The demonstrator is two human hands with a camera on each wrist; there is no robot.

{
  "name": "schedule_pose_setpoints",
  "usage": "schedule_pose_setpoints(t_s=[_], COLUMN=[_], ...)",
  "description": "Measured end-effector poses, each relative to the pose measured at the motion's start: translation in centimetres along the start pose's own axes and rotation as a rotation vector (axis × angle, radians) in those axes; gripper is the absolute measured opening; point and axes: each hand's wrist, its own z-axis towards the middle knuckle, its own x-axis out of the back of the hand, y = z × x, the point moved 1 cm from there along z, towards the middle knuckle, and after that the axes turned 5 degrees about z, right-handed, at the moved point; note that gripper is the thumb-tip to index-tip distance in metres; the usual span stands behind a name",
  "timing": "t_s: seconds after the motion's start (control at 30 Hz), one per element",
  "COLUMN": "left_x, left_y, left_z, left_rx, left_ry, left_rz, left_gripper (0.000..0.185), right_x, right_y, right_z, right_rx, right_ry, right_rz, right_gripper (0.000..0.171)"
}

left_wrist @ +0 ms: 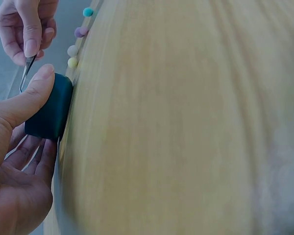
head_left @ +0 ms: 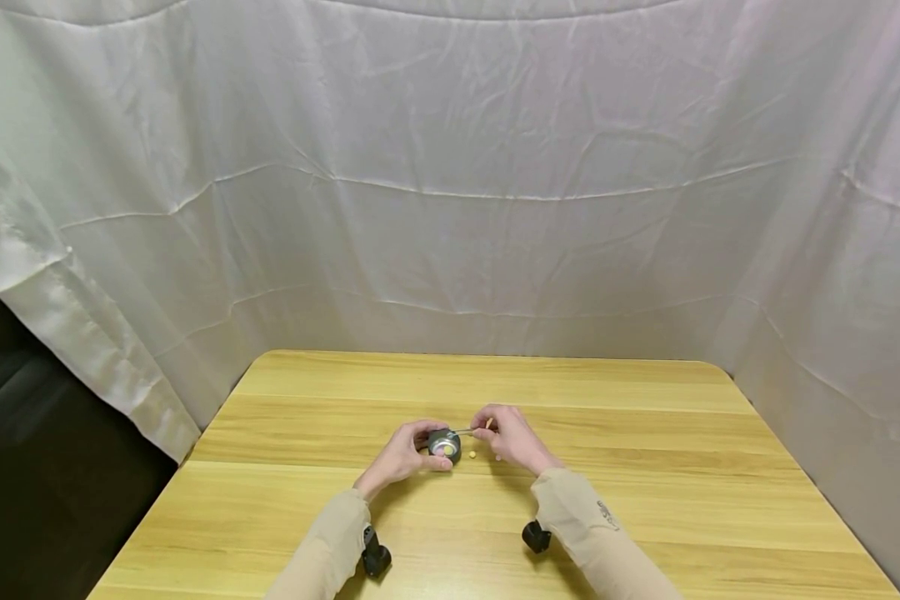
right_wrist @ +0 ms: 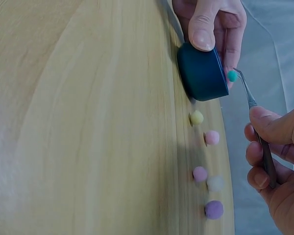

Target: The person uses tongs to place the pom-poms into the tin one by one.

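My left hand [head_left: 401, 457] grips a small round cup [head_left: 434, 459], thumb on the near side and fingers on the far side. Dark teal outside and silvery inside, the cup tilts with its mouth toward the right hand in the right wrist view. Pink and yellow pom-poms [head_left: 447, 450] show inside it. My right hand [head_left: 517, 437] pinches a pair of metal tweezers [right_wrist: 251, 99] with bent tips. At those tips, just outside the cup's rim, is a green pom-pom [right_wrist: 232, 76].
Beside the cup on the wooden table [head_left: 645, 475] lie several loose pom-poms: yellow [right_wrist: 197, 117], pink [right_wrist: 212, 137], white [right_wrist: 215, 183] and purple [right_wrist: 213, 209] among them. A pale curtain [head_left: 495, 250] hangs behind the table and along its sides.
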Motion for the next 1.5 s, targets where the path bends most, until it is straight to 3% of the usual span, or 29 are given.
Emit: schedule_pose_setpoints(t_s=[0.37, 0.6, 1.07, 1.5], left_x=[0.0, 0.1, 0.0, 0.0], left_y=[-0.1, -0.3, -0.4, -0.3], left_z=[0.0, 0.0, 0.1, 0.1], left_rx=[-0.010, -0.009, -0.007, 0.004], left_ry=[-0.005, -0.007, 0.002, -0.003], left_rz=[0.007, 0.012, 0.030, -0.005], left_gripper=[0.059, 0.059, 0.059, 0.059], right_x=[0.3, 1.1, 3.1, 5.5], right_y=[0.0, 0.6, 2.2, 4.1], right_z=[-0.4, -1.3, -2.8, -4.7], right_rx=[-0.001, 0.024, -0.022, -0.075], right_ry=[0.002, 0.053, 0.105, 0.156], right_rz=[0.028, -0.053, 0.006, -0.049], right_gripper=[0.005, 0.004, 0.004, 0.006])
